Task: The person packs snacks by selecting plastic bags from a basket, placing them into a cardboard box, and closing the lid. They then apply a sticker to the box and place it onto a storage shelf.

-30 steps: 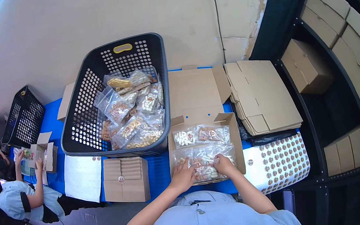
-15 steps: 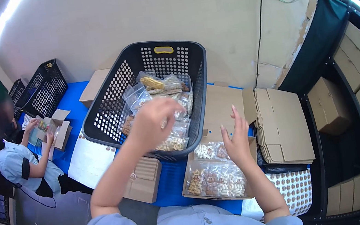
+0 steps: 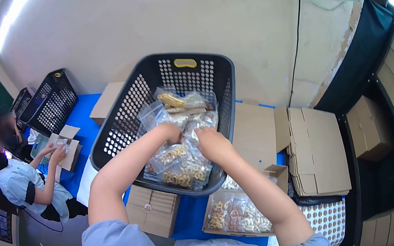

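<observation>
Both hands are down inside a black perforated basket (image 3: 147,61) heaped with clear plastic bags. My left hand (image 3: 170,133) is closed, its fingers curled down at the bags and partly hidden. Beside it, my right hand (image 3: 213,143) pinches the edge of a clear plastic bag (image 3: 202,122). Just below the hands lies a bag of pale curved nuts (image 3: 173,154). Another bag, with long yellowish pieces (image 3: 171,100), rests higher in the heap. In front of the basket, an open cardboard box (image 3: 210,230) holds bags of nuts (image 3: 241,215), partly behind my right forearm.
Flattened cardboard boxes (image 3: 321,150) are stacked to the right, near dark shelves (image 3: 393,177). A sheet of round stickers (image 3: 326,218) lies below them. A closed carton (image 3: 151,208) stands before the basket. At left, another person (image 3: 30,183) handles a small bag over an open box (image 3: 72,149).
Both hands have moved into the basket and closed among the bags; my right hand came from above the open box. The view has shifted slightly. The other person's hands have lowered toward their box.
</observation>
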Tool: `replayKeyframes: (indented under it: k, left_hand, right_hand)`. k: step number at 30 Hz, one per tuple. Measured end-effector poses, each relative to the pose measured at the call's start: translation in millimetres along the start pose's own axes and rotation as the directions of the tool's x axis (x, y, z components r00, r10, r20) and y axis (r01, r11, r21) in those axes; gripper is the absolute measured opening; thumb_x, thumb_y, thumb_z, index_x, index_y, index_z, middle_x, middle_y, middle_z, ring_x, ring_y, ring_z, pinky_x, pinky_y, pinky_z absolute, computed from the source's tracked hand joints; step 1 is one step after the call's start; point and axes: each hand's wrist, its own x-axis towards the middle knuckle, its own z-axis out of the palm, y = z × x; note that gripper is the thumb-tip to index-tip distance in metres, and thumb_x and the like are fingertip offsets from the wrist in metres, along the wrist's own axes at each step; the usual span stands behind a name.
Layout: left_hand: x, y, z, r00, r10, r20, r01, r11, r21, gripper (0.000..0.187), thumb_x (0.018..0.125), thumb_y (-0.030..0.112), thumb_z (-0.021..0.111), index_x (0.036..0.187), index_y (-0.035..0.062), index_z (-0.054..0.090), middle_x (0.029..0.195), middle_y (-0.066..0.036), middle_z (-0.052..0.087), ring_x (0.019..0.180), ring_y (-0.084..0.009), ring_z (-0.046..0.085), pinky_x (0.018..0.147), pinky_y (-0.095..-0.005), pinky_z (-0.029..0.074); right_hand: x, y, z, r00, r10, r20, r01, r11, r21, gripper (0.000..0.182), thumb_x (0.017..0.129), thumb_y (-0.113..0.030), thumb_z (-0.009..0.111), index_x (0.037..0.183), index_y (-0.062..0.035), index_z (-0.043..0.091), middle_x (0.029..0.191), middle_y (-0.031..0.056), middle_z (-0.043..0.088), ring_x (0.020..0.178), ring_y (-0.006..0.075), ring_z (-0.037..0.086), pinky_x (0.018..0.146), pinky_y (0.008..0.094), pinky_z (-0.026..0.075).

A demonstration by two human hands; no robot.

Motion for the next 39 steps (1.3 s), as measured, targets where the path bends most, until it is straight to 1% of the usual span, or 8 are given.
replayKeyframes:
  k: [3, 4, 17, 23, 28, 30, 37, 39]
  left_hand:
    - [73, 1, 95, 0.884, 0.159, 0.44, -0.194, 0.98, 0.036, 0.053, 0.084, 0.054, 0.061, 0.125, 0.0206, 0.064, 0.128, -0.011, 0.061, 0.118, -0.0294, 0.056, 0.1, -0.0393, 0.043]
    - [54, 21, 79, 0.781, 0.234, 0.578, -0.205, 0.972, -0.117, 0.065, 0.084, 0.057, 0.061, 0.138, 0.0216, 0.053, 0.149, -0.011, 0.04, 0.137, -0.0335, 0.037, 0.11, -0.0451, 0.032]
    - [40, 16, 115, 0.842, -0.368, 0.395, 0.283, 0.924, 0.259, 0.076, 0.084, 0.055, 0.062, 0.146, 0.0153, 0.042, 0.159, -0.022, -0.001, 0.144, -0.049, 0.003, 0.108, -0.0627, 0.024]
    - [27, 13, 82, 0.841, -0.537, 0.069, 0.467, 0.784, 0.408, 0.065, 0.092, 0.04, 0.053, 0.144, 0.0037, 0.041, 0.159, -0.023, 0.002, 0.145, -0.0467, 0.001, 0.11, -0.0613, 0.021]
    - [29, 36, 102, 0.928, -0.367, -0.07, 0.34, 0.752, 0.565, 0.051, 0.095, 0.032, 0.048, 0.14, 0.0086, 0.049, 0.159, -0.02, 0.013, 0.145, -0.0434, 0.007, 0.111, -0.0621, 0.019]
    - [27, 54, 99, 0.993, -0.114, 0.029, 0.07, 0.771, 0.633, 0.045, 0.094, 0.031, 0.05, 0.132, 0.0086, 0.058, 0.156, -0.017, 0.025, 0.143, -0.0392, 0.023, 0.111, -0.0608, 0.021]
    - [26, 58, 120, 0.914, 0.081, 0.398, -0.215, 0.928, 0.304, 0.047, 0.085, 0.044, 0.064, 0.12, 0.0129, 0.067, 0.136, -0.013, 0.053, 0.123, -0.0327, 0.052, 0.102, -0.0521, 0.039]
    - [56, 44, 144, 0.722, 0.16, 0.673, -0.34, 0.93, 0.143, 0.053, 0.08, 0.048, 0.069, 0.122, 0.0158, 0.065, 0.129, -0.013, 0.058, 0.118, -0.0319, 0.056, 0.096, -0.0475, 0.046]
  right_hand:
    - [0, 0, -5, 1.0, -0.012, -0.023, 0.015, 0.994, 0.11, 0.044, 0.086, -0.009, 0.057, 0.128, -0.0011, 0.05, 0.106, 0.0221, 0.059, 0.105, 0.0381, 0.056, 0.09, 0.0442, 0.048]
    - [1, -1, -5, 1.0, 0.012, -0.027, -0.007, 0.99, 0.143, 0.043, 0.086, -0.008, 0.056, 0.128, -0.0004, 0.049, 0.105, 0.0225, 0.059, 0.105, 0.0384, 0.056, 0.091, 0.0441, 0.047]
    - [8, -1, -17, 0.966, 0.091, -0.242, 0.031, 0.888, 0.458, 0.042, 0.092, -0.006, 0.048, 0.133, 0.0016, 0.044, 0.109, 0.0251, 0.06, 0.105, 0.0386, 0.056, 0.094, 0.0448, 0.043]
    - [9, -3, -18, 0.973, 0.109, -0.203, -0.005, 0.89, 0.456, 0.043, 0.093, -0.011, 0.052, 0.133, 0.0014, 0.044, 0.107, 0.0246, 0.061, 0.104, 0.0383, 0.056, 0.093, 0.0441, 0.044]
    - [11, -1, -17, 0.975, 0.112, -0.19, -0.013, 0.888, 0.459, 0.046, 0.093, -0.013, 0.053, 0.134, 0.0012, 0.042, 0.105, 0.0235, 0.061, 0.103, 0.0379, 0.057, 0.092, 0.0437, 0.044]
    - [10, -1, -18, 0.976, 0.106, -0.189, -0.006, 0.885, 0.466, 0.046, 0.093, -0.013, 0.053, 0.134, 0.0013, 0.042, 0.105, 0.0234, 0.061, 0.103, 0.0378, 0.057, 0.092, 0.0437, 0.044]
    - [11, -1, -17, 0.967, 0.089, -0.24, 0.031, 0.89, 0.455, 0.043, 0.095, -0.012, 0.049, 0.136, -0.0009, 0.041, 0.099, 0.022, 0.062, 0.097, 0.0353, 0.059, 0.089, 0.0409, 0.045]
    - [13, -1, -24, 0.957, 0.144, -0.252, 0.029, 0.816, 0.577, 0.041, 0.097, -0.012, 0.047, 0.136, -0.0019, 0.041, 0.096, 0.0207, 0.062, 0.092, 0.032, 0.06, 0.086, 0.0383, 0.046]
